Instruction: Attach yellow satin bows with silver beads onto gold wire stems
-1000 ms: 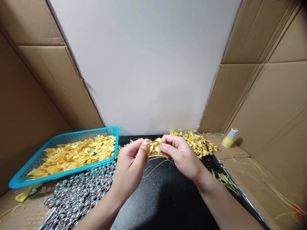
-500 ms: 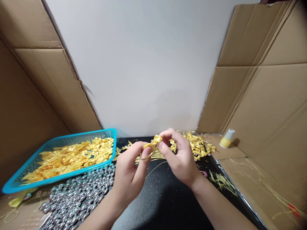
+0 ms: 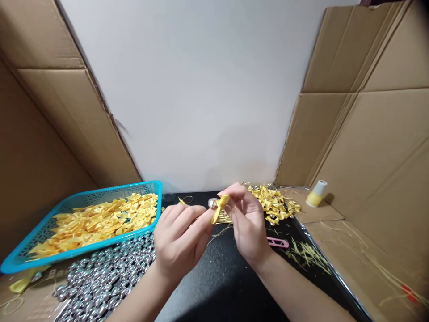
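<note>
Both my hands are raised over the black tabletop, meeting at one small yellow ribbon bow [image 3: 220,209]. A shiny silver bead [image 3: 212,203] sits at the bow's left side. My left hand [image 3: 182,239] is closed with its back turned up, the fingertips pressed against the bow and bead; its thumb is mostly hidden below. My right hand [image 3: 247,226] pinches the bow from the right between thumb and index finger. A thin gold cord shows by the right fingertips. Behind the hands lies a bundle of gold cords [image 3: 224,218], partly covered.
On the left, a blue basket [image 3: 160,201] holds many yellow bows, with a heap of silver beads [image 3: 110,273] before it. Bows with beads form a pile [image 3: 273,201] at back right. A pink plastic tool [image 3: 278,242], cord scraps [image 3: 310,255] and a yellow-white cone [image 3: 316,194] lie right.
My left hand has rolled over so its back faces up. The bow has turned to stand more upright, and the silver bead now shows clearly. The pink tool is more exposed.
</note>
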### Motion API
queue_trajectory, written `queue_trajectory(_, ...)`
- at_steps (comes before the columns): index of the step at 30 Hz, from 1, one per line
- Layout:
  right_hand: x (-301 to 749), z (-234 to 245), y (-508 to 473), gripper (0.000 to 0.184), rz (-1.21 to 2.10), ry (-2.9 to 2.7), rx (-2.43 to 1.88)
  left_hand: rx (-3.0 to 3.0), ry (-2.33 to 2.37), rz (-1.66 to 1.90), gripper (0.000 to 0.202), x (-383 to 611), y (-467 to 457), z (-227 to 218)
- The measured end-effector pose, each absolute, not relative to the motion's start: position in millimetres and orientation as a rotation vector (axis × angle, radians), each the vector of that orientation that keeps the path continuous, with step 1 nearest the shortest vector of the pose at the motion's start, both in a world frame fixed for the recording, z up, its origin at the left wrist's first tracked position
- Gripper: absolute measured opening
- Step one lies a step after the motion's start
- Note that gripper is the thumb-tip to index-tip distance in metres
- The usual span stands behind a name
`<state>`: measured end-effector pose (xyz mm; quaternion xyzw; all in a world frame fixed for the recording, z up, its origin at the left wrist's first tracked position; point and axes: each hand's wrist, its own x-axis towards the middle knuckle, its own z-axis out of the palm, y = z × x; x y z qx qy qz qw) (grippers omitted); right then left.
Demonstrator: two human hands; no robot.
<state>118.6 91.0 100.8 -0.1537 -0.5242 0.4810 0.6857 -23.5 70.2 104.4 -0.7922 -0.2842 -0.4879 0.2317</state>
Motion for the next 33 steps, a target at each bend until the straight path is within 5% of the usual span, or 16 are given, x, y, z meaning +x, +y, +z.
queue_trajectory(4, 123, 102, 103, 0.015, 1.587, -1.045, -0.184, -2.588, -0.729, -1.526, 0.015, -35, 68, 121)
queue_trajectory(9, 123, 94, 106, 0.014, 2.253, -0.837, -0.049, -2.566, -1.251, -1.804, 0.017, -39, 70, 127)
queue_trajectory(17, 116, 88, 104, 0.017, 2.561, -0.781, -0.157, -2.800, -1.688, -1.770, 0.024, -34, 75, 128)
queue_trajectory(20, 116, 90, 108, 0.019, 2.281, -0.966, -0.445, -2.724, -1.793, -1.755, 0.026, -35, 73, 129)
queue_trajectory(24, 132, 98, 112, 0.010, 1.165, -1.124, -0.719, -2.533, -1.782, -1.570, 0.024, -34, 70, 132)
queue_trajectory(27, 150, 112, 109, 0.013, 0.619, -1.566, -0.629, -2.532, -1.652, -1.477, 0.020, -33, 68, 135)
queue_trajectory(33, 162, 128, 101, 0.007, 0.287, -2.095, -0.619, -2.534, -1.552, -1.497, 0.015, -33, 67, 130)
